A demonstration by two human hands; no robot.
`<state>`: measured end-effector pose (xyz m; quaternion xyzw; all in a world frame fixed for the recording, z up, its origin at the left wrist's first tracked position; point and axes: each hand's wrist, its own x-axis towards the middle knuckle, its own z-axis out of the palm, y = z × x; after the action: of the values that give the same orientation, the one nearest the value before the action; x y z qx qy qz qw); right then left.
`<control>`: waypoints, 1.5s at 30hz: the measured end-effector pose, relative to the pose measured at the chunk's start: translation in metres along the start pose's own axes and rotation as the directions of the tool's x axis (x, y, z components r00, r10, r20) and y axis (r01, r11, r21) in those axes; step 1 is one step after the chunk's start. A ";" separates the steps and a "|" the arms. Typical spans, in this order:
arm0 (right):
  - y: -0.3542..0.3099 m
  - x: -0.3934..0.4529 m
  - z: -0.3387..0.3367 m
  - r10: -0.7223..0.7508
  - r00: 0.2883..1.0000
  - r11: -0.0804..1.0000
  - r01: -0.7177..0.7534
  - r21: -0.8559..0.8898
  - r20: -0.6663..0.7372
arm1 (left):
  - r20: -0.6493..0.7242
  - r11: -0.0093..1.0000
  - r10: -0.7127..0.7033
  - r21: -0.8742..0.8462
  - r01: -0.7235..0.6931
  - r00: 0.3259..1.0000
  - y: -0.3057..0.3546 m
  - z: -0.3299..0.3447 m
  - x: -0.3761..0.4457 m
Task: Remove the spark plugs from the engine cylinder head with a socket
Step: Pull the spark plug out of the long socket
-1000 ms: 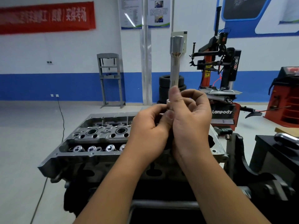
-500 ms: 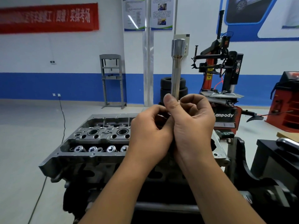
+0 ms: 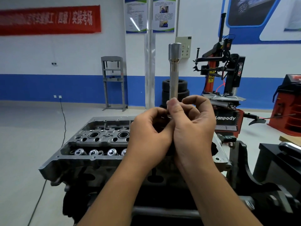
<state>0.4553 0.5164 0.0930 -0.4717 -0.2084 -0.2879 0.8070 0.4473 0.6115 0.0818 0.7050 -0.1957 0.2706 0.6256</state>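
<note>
A long silver spark plug socket [image 3: 174,70] stands upright above my hands, its wide end on top. My right hand [image 3: 192,128] grips its lower shaft, thumb pressed along the front. My left hand [image 3: 149,134] sits against the right one with fingers curled at the socket's lower end; what they pinch is hidden. Below both hands lies the grey engine cylinder head [image 3: 97,144], with open plug wells and several valve springs showing on its left half. Its right half is hidden behind my hands.
The head sits on a black engine stand [image 3: 254,176]. A black bench [image 3: 280,159] is at the right. Behind are a tyre changer [image 3: 224,75], stacked tyres [image 3: 182,90], a grey press frame [image 3: 114,82] and a red cabinet [image 3: 290,108]. A black cable [image 3: 64,121] runs across the floor at left.
Both hands and the socket have stayed together over the head, with small finger shifts at the socket's lower end. The view has tilted slightly.
</note>
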 end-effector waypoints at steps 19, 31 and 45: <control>0.001 0.001 0.000 0.008 1.000 1.000 -0.008 0.017 0.003 | 0.092 0.996 -0.031 -0.078 0.038 0.995 0.004 -0.002 0.000; -0.001 0.000 0.000 0.017 1.000 1.000 -0.017 0.020 -0.002 | 0.056 0.997 -0.027 -0.072 0.031 0.998 0.001 -0.003 0.001; -0.001 0.001 0.001 -0.003 1.000 1.000 0.003 -0.013 0.000 | 0.039 0.997 -0.049 -0.056 0.051 0.998 0.000 -0.003 -0.001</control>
<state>0.4557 0.5166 0.0946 -0.4765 -0.2072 -0.2906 0.8035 0.4464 0.6146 0.0817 0.6965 -0.1973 0.2358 0.6483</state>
